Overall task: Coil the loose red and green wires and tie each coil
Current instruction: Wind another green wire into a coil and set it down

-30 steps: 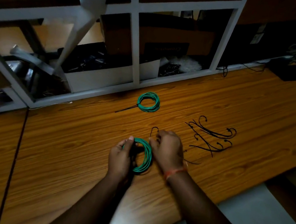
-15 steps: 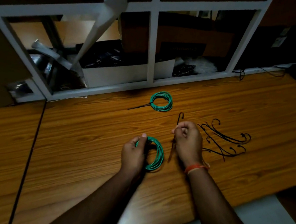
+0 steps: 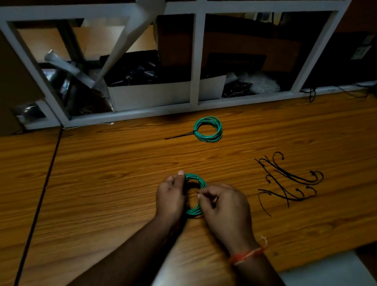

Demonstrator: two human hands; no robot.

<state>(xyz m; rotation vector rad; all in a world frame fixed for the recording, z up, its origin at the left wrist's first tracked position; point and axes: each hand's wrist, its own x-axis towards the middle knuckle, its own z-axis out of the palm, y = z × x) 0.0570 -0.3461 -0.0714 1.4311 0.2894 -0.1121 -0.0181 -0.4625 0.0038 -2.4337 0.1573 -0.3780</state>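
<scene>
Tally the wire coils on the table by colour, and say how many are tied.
Green coils: 2, the tied coil near the shelf, with a black tie tail, and the coil held between the left hand and right hand; whether it is tied cannot be told.
Red coils: 0
Total: 2

Both forearms were bare, no sleeves. Right wrist (image 3: 246,254) wore an orange thread band w/ a loose frayed end sticking out at approx. 1 o'clock.
</scene>
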